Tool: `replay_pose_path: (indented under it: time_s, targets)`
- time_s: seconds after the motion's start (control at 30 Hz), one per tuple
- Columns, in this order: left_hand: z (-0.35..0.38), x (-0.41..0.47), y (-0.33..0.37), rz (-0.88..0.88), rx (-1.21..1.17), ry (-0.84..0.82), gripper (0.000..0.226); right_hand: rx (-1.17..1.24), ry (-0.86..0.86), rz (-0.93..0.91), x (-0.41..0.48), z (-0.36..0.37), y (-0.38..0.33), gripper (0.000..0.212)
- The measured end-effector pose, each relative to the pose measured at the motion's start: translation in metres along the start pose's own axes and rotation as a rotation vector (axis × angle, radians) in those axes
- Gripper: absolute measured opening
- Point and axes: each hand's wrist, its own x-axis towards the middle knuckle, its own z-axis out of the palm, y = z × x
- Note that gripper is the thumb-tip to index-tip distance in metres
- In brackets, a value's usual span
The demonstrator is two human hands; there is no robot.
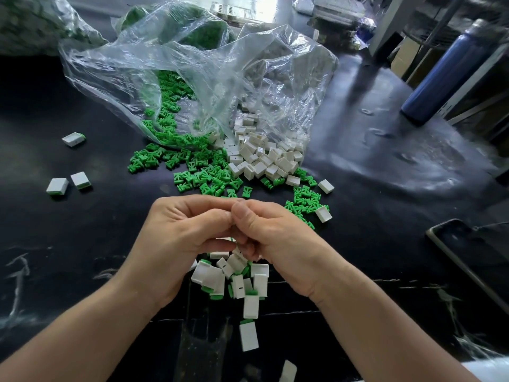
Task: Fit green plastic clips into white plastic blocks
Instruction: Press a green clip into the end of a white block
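Where green clips (198,177) and white blocks (264,161) spill, the black table (371,175) shines.

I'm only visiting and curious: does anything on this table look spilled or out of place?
Yes: green clips and white blocks have spilled from the open clear bags in a loose, mixed heap on the black table. Three assembled blocks lie stray at far left, apart from the rest.

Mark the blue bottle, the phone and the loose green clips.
blue bottle (451,70): head view, mid body.
phone (476,257): head view, dark screen.
green clips (198,177): head view, middle of the loose pile.
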Motion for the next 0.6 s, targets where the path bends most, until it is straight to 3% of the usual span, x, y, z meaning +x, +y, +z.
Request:
replay_pose_path:
  time_s: [0.27, 0.43, 0.6]
  targets:
    - [-0.003, 0.0, -0.001, 0.014, 0.015, -0.062, 0.021, 0.02, -0.042, -0.017, -0.002, -0.008, -0.003, 0.033]
    - [-0.005, 0.004, -0.003, -0.033, -0.015, -0.018, 0.019, 0.207, -0.086, 0.027, -0.003, -0.011, -0.01, 0.025]
    - [-0.008, 0.006, -0.003, -0.086, -0.079, 0.048, 0.031, 0.129, -0.021, 0.013, 0.0, -0.014, -0.006, 0.021]
